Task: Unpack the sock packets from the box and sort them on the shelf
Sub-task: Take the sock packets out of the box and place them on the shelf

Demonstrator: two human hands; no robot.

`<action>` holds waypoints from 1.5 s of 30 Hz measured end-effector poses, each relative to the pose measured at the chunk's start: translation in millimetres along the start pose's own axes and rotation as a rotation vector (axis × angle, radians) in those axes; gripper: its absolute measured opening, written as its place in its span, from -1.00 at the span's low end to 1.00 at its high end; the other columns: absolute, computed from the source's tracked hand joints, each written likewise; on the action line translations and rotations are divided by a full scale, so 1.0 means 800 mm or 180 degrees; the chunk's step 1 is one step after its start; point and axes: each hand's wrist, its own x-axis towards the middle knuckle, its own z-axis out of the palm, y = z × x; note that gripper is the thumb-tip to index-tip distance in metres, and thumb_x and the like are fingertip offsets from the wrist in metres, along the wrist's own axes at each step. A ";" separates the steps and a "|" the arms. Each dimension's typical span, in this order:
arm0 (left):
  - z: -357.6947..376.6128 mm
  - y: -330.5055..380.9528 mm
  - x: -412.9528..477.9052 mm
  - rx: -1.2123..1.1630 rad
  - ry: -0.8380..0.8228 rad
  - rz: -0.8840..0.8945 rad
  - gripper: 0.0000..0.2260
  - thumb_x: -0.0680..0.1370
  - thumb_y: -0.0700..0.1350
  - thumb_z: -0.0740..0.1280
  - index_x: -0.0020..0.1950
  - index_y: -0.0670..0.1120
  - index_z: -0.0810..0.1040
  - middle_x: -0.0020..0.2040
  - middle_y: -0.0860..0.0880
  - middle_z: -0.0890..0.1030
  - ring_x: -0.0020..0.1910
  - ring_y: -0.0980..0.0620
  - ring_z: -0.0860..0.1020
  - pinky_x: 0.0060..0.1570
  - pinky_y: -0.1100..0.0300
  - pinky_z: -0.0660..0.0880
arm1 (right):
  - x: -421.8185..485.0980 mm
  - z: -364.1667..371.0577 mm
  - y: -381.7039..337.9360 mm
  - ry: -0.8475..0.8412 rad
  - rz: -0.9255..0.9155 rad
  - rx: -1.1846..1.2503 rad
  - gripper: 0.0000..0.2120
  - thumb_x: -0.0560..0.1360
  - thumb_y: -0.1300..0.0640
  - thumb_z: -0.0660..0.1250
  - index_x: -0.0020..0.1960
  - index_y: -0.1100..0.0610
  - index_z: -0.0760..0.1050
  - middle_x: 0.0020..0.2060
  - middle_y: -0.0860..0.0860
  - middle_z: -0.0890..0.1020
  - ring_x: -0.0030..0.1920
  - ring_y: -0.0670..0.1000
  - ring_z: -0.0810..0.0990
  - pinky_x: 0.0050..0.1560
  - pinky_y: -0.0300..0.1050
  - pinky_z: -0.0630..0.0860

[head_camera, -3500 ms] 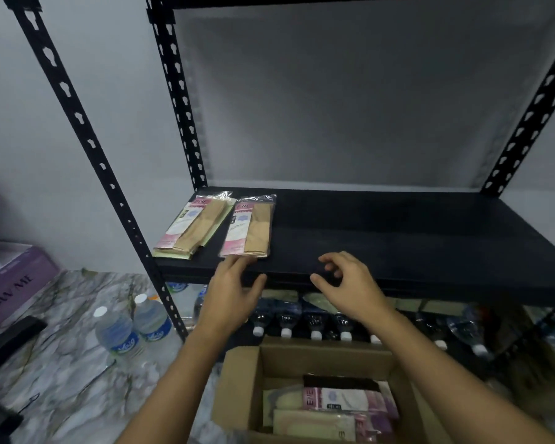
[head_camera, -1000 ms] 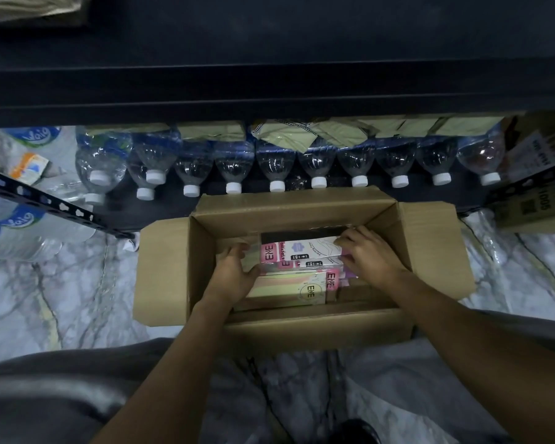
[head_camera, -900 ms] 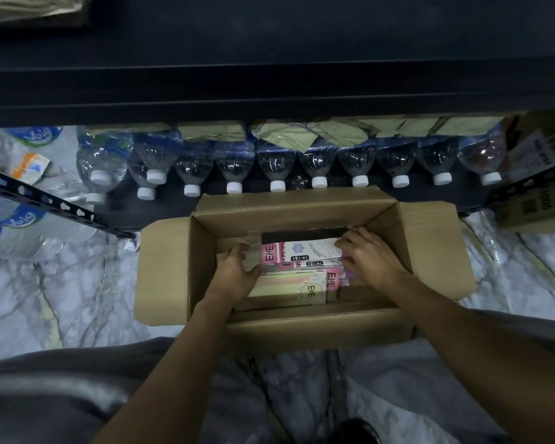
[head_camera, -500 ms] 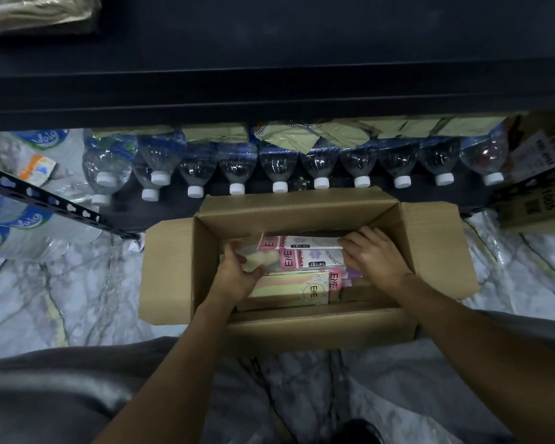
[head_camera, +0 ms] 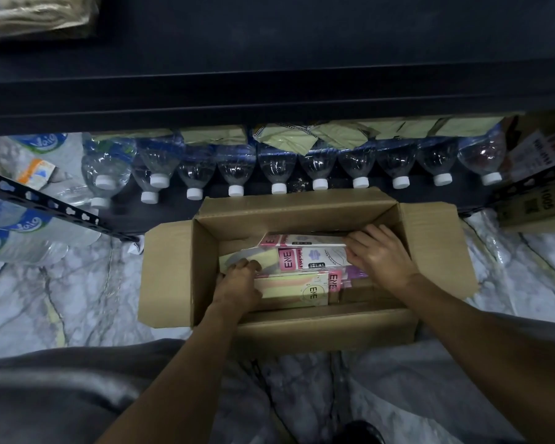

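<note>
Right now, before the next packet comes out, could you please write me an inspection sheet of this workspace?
Surface: marble-pattern floor; the cardboard box stands on it, flaps open.
Job's things: sock packets in the box; top sock packet, pink ENE label, tilted; more packets on the black metal shelf.
Clutter: water bottles lying in a row below the shelf, white caps toward the box; more bottles at left.
Hands: left hand grips the top packet's left end; right hand holds its right end.
Cables: nothing seen.
Surroundings: printed carton at right.
</note>
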 end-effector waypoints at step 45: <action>-0.265 -0.086 -0.427 -0.2461 0.2456 0.0407 -0.89 0.34 -0.17 0.58 -0.21 0.00 0.73 -0.23 0.04 0.72 -0.30 0.19 0.63 -0.29 0.36 0.49 | 0.137 -0.383 -0.078 0.1785 -0.0226 0.0140 -0.86 0.43 0.30 0.40 -0.03 0.29 0.63 -0.17 0.15 0.59 -0.18 0.10 0.54 -0.21 -0.01 0.49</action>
